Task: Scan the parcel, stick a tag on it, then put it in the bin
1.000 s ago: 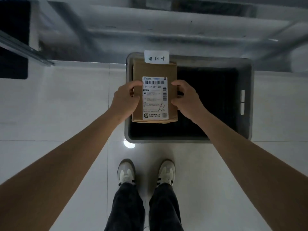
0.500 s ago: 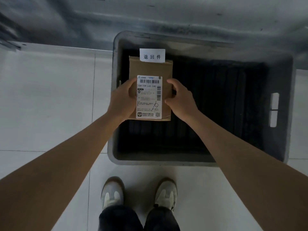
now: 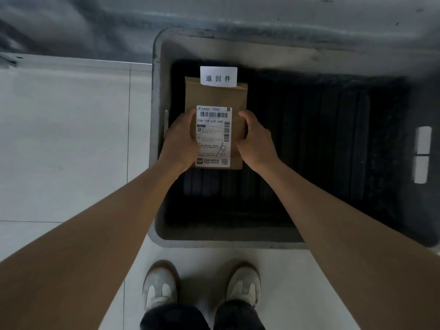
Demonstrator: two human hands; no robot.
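The brown cardboard parcel (image 3: 215, 98) is held flat over the left part of the dark grey plastic bin (image 3: 157, 210), which stands on the pale tiled floor (image 3: 64, 144) against a grey wall. The left hand (image 3: 181, 141) grips its left edge and the right hand (image 3: 256, 139) its right edge, fingers curled round the sides and thumbs on top. A white shipping label (image 3: 213, 136) with a barcode faces up between the thumbs, a white tag (image 3: 218, 76) printed with three Chinese characters sticks out over the parcel's far edge, and the person's pale sneakers (image 3: 160, 285) stand just before the bin's near rim.
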